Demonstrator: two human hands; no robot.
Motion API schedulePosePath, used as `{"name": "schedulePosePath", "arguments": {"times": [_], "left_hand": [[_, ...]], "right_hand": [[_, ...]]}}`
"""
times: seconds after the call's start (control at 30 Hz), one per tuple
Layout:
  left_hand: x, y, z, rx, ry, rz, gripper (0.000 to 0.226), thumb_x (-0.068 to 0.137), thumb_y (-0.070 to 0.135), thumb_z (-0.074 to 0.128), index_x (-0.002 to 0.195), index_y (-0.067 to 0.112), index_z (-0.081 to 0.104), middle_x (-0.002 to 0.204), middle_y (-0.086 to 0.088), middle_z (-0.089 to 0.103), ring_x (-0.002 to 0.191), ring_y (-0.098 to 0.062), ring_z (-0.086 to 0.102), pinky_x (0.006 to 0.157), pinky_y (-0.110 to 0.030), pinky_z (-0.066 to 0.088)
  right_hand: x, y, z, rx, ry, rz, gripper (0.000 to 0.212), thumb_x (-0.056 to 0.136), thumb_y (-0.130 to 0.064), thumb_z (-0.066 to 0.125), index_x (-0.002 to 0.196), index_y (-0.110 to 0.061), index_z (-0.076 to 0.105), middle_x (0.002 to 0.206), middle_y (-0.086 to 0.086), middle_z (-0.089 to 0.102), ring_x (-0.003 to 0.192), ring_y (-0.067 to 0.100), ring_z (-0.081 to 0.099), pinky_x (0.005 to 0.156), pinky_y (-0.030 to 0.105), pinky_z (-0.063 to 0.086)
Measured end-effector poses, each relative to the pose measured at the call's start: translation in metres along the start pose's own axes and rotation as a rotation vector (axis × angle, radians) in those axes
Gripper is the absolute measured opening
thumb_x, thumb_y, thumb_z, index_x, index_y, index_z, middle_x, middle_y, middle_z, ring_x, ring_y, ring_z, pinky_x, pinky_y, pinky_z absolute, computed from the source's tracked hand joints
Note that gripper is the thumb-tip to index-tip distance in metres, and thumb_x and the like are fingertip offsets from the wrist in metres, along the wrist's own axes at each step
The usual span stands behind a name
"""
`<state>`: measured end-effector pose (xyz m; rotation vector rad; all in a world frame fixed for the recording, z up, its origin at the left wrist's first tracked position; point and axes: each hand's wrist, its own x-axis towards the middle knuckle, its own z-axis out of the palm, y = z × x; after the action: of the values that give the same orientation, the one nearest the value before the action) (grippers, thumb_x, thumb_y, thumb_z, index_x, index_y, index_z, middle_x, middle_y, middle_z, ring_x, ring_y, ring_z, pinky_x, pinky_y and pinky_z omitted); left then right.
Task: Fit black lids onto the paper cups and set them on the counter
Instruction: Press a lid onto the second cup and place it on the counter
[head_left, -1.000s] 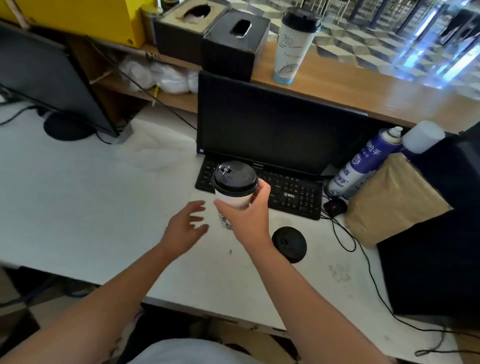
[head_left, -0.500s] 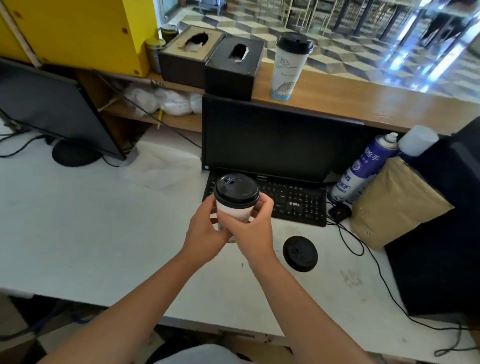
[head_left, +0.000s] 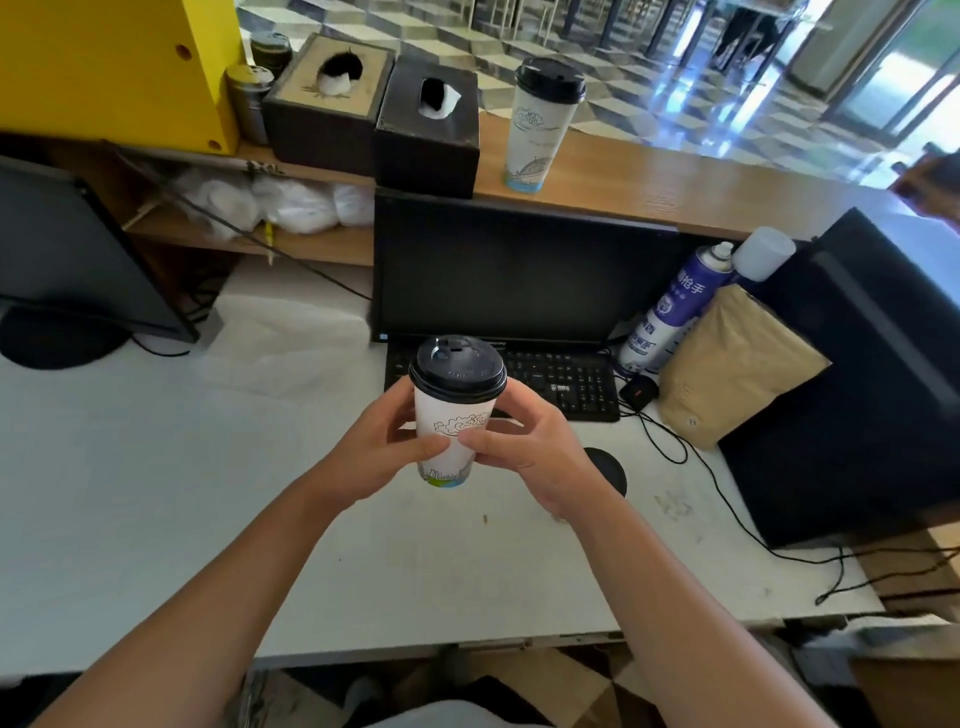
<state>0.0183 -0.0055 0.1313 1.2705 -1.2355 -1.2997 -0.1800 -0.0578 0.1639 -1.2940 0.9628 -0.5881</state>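
A white paper cup (head_left: 453, 420) with a black lid (head_left: 457, 370) on top is held upright above the white desk, in front of the keyboard. My left hand (head_left: 375, 452) grips its left side and my right hand (head_left: 524, 451) grips its right side. A second lidded paper cup (head_left: 540, 124) stands on the wooden counter (head_left: 675, 187) behind the monitor. A loose black lid (head_left: 608, 467) lies on the desk, partly hidden behind my right hand.
A black monitor (head_left: 519, 270) and keyboard (head_left: 566, 379) sit behind the held cup. Two tissue boxes (head_left: 379, 119) stand on the counter at left. A spray can (head_left: 670, 312), a brown paper bag (head_left: 732, 364) and a black computer case (head_left: 852, 374) crowd the right side.
My left hand came in from the left and closed on the cup, which my right hand held alone before. The cup has risen slightly.
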Motion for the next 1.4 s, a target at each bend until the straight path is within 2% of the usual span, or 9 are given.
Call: {"name": "schedulePosePath", "arguments": {"times": [0.17, 0.33, 0.43, 0.6, 0.7, 0.8, 0.97, 1.27, 1.4], "left_hand": [[0.006, 0.003, 0.010, 0.107, 0.022, -0.026, 0.068, 0.084, 0.016, 0.079, 0.138, 0.040, 0.045, 0.132, 0.014, 0.061, 0.122, -0.014, 0.059, 0.097, -0.035, 0.056], [0.022, 0.012, 0.033, 0.154, 0.128, 0.003, 0.070, 0.077, 0.019, 0.085, 0.131, 0.042, 0.046, 0.120, 0.025, 0.060, 0.112, -0.006, 0.060, 0.080, -0.013, 0.051], [0.039, 0.017, 0.045, 0.182, 0.148, 0.012, 0.072, 0.078, 0.016, 0.084, 0.134, 0.039, 0.045, 0.122, 0.024, 0.059, 0.113, -0.005, 0.060, 0.079, -0.010, 0.050], [0.069, 0.036, 0.058, 0.225, 0.105, 0.003, 0.074, 0.083, 0.005, 0.078, 0.143, 0.031, 0.044, 0.135, 0.009, 0.061, 0.125, -0.015, 0.058, 0.095, -0.026, 0.054], [0.093, 0.050, 0.071, 0.255, 0.097, 0.023, 0.071, 0.085, 0.004, 0.076, 0.143, 0.028, 0.044, 0.137, 0.007, 0.060, 0.128, -0.015, 0.057, 0.103, -0.042, 0.054], [0.120, 0.062, 0.091, 0.281, 0.113, 0.057, 0.070, 0.083, 0.011, 0.078, 0.142, 0.030, 0.045, 0.136, 0.009, 0.060, 0.129, -0.014, 0.056, 0.104, -0.046, 0.053], [0.164, 0.082, 0.114, 0.246, 0.112, 0.124, 0.067, 0.084, 0.019, 0.080, 0.140, 0.030, 0.046, 0.133, 0.012, 0.062, 0.128, -0.012, 0.057, 0.103, -0.045, 0.053], [0.243, 0.138, 0.126, 0.209, 0.168, 0.255, 0.061, 0.091, 0.015, 0.071, 0.145, 0.021, 0.042, 0.137, 0.009, 0.061, 0.131, -0.008, 0.055, 0.108, -0.042, 0.049], [0.277, 0.165, 0.124, 0.209, 0.183, 0.332, 0.058, 0.092, 0.014, 0.069, 0.144, 0.015, 0.043, 0.134, 0.006, 0.063, 0.128, -0.008, 0.057, 0.103, -0.028, 0.051]], "right_hand": [[-0.005, 0.003, -0.005, -0.066, 0.083, -0.027, 0.065, 0.080, -0.005, 0.086, 0.134, -0.030, 0.060, 0.127, -0.006, 0.071, 0.116, 0.022, 0.070, 0.096, 0.054, 0.058], [0.001, 0.000, -0.017, -0.094, 0.163, -0.070, 0.070, 0.075, -0.013, 0.091, 0.133, -0.033, 0.059, 0.126, -0.012, 0.070, 0.119, 0.018, 0.067, 0.097, 0.053, 0.058], [0.008, -0.005, -0.037, -0.102, 0.180, -0.095, 0.071, 0.074, -0.015, 0.091, 0.134, -0.034, 0.057, 0.126, -0.013, 0.069, 0.120, 0.016, 0.066, 0.098, 0.052, 0.058], [0.022, -0.018, -0.079, -0.124, 0.153, -0.128, 0.070, 0.076, -0.015, 0.090, 0.134, -0.036, 0.056, 0.127, -0.013, 0.067, 0.118, 0.016, 0.065, 0.094, 0.052, 0.059], [0.034, -0.027, -0.106, -0.155, 0.154, -0.179, 0.070, 0.076, -0.018, 0.090, 0.134, -0.036, 0.055, 0.129, -0.014, 0.067, 0.118, 0.014, 0.066, 0.096, 0.048, 0.059], [0.046, -0.036, -0.134, -0.184, 0.181, -0.228, 0.071, 0.075, -0.023, 0.091, 0.134, -0.037, 0.054, 0.129, -0.014, 0.067, 0.115, 0.010, 0.067, 0.094, 0.042, 0.061], [0.071, -0.054, -0.179, -0.189, 0.215, -0.284, 0.076, 0.072, -0.026, 0.093, 0.136, -0.035, 0.054, 0.127, -0.014, 0.067, 0.111, 0.009, 0.069, 0.092, 0.041, 0.061], [0.127, -0.120, -0.233, -0.222, 0.276, -0.430, 0.086, 0.065, -0.043, 0.092, 0.140, -0.032, 0.053, 0.126, -0.012, 0.068, 0.109, 0.008, 0.070, 0.094, 0.046, 0.060], [0.153, -0.153, -0.251, -0.194, 0.276, -0.486, 0.080, 0.065, -0.041, 0.093, 0.135, -0.032, 0.056, 0.124, -0.013, 0.069, 0.106, 0.009, 0.071, 0.090, 0.049, 0.061]]}}
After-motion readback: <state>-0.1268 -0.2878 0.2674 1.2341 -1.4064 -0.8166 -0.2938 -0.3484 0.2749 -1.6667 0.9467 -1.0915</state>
